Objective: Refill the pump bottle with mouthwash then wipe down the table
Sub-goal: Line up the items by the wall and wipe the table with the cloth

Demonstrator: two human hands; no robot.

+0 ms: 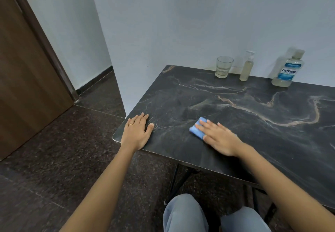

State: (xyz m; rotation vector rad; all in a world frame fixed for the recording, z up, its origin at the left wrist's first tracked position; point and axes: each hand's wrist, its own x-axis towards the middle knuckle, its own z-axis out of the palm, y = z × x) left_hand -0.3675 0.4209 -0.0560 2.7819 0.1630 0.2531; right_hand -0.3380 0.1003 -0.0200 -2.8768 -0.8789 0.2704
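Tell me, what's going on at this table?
A seated person is wiping the dark marble-patterned table. The right hand presses flat on a folded blue cloth near the front edge, while the left hand rests palm-down at the table's left corner. Along the wall stand a clear drinking glass, a slim clear pump bottle holding pale liquid, and a large capped mouthwash bottle with a blue label. The refill looks finished; wiping is under way.
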